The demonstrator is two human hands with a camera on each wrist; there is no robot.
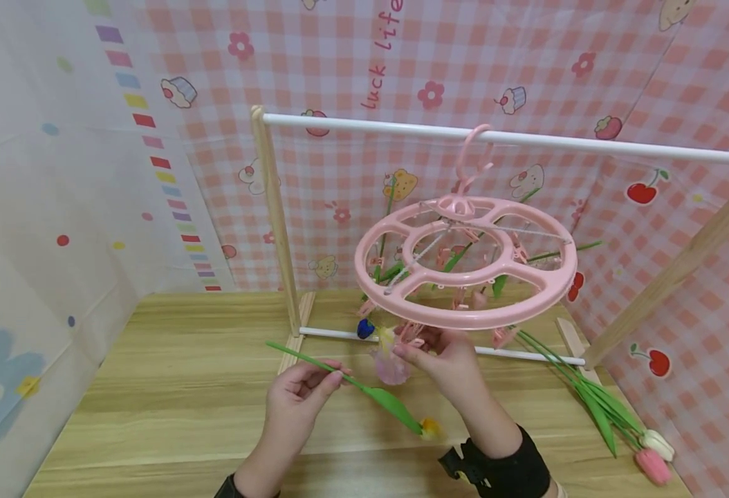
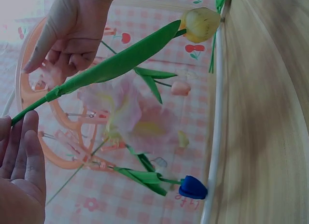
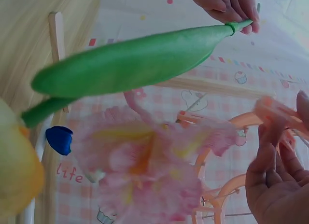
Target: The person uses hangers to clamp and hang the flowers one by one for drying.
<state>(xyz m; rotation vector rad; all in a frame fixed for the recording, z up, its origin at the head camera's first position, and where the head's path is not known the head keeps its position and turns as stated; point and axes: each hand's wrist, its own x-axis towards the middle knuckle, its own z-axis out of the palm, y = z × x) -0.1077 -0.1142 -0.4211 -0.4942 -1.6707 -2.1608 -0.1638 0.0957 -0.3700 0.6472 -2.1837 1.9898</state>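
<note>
My left hand [image 1: 296,408] pinches the green stem of a yellow artificial tulip [image 2: 200,25], whose bloom points down to the right in the head view. A pink round drying hanger [image 1: 458,319] hangs from a white rod. Under its near rim, my right hand [image 1: 451,363] pinches a pink clothespin [image 1: 411,333]. A ruffled pink flower [image 3: 145,161] hangs head down right beside those fingers. To its left a blue tulip [image 2: 193,187] dangles from the hanger, and a pale pink tulip [image 2: 180,88] hangs farther round. In the right wrist view the tulip's leaf [image 3: 130,62] crosses in front.
White rods [image 1: 364,124] run between wooden posts [image 1: 274,221] at top and bottom. On the table [image 1: 171,408], a white tulip [image 1: 657,444] and a pink tulip [image 1: 653,467] lie at the right. A checked cloth [image 1: 315,55] covers the wall behind.
</note>
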